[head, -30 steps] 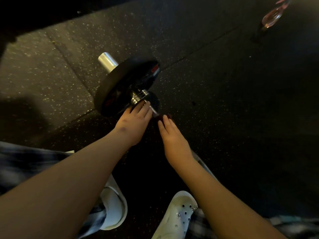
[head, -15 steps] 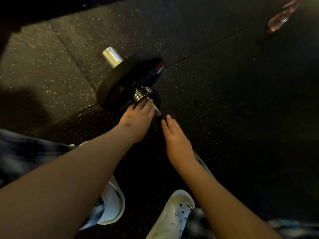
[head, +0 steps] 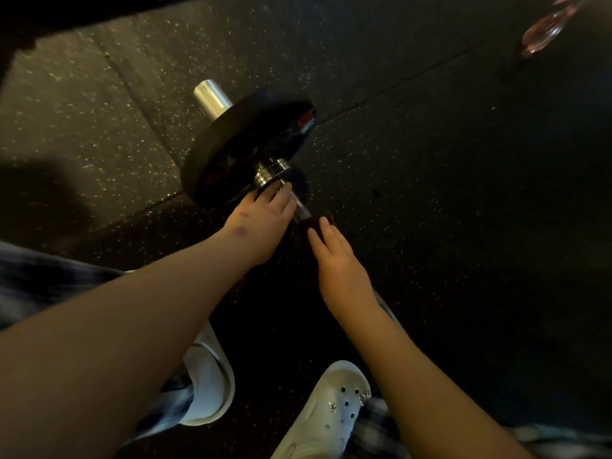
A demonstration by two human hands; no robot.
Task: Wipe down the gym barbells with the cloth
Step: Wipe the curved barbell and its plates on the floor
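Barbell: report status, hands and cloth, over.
Left hand rests on the steel barbell beside its black round plate. Right hand presses the dark red cloth on the shaft. Nothing in the way.

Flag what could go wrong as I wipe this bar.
The plate stands on its rim, so the barbell could roll. The left hand rests right by the collar and might get pinched. The dark cloth under the right hand is hard to see in this dim light, so patches may be missed. A white clog stands near the bar.
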